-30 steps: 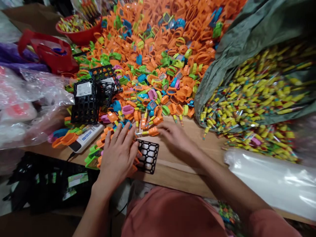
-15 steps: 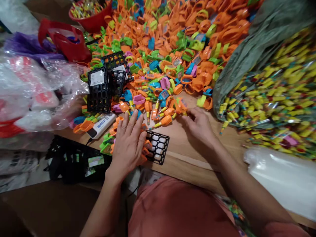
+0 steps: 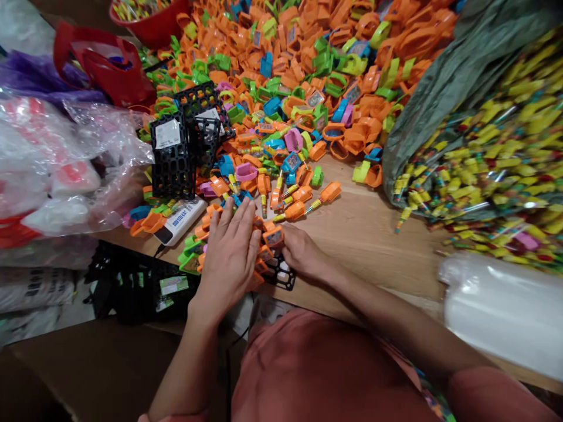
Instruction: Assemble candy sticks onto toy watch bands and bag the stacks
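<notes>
My left hand (image 3: 231,255) hides some watches (image 3: 265,255) under it, my right hand (image 3: 304,252) hides its own fingertips and part of the black grid (image 3: 288,286), the label (image 3: 167,135) is unreadably small, and the top edge crops the red bowl (image 3: 152,32).

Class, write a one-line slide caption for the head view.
Left hand over toy watches, right hand at a black grid, heap behind.

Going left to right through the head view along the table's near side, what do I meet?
Plastic bags, white device, left hand, right hand, white plastic bundle.
</notes>
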Action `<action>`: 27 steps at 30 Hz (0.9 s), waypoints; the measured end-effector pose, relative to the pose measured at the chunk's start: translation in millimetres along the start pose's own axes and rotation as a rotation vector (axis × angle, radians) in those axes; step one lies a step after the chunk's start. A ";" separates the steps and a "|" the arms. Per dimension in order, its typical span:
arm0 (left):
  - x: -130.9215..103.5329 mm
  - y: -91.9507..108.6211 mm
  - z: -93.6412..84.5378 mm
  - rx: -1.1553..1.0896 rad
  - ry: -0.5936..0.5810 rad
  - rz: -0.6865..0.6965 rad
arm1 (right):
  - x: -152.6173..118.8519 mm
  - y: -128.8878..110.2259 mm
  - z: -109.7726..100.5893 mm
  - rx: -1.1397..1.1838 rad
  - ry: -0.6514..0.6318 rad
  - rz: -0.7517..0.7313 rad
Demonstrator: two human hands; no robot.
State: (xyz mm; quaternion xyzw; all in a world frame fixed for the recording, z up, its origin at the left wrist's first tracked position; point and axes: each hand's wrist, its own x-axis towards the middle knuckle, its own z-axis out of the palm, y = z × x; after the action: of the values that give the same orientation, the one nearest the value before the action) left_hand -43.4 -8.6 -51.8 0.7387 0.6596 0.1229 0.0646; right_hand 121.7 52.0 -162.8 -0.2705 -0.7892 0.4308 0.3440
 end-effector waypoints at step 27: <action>1.7 5.2 -1.1 0.031 0.006 -0.006 | -7.2 -19.1 -41.0 0.015 0.153 0.313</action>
State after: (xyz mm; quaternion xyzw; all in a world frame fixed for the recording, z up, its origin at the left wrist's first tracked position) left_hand -38.5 -7.6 -49.2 0.7372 0.6639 0.1146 0.0516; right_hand 155.5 57.9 -132.5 -0.4197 -0.7057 0.4630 0.3338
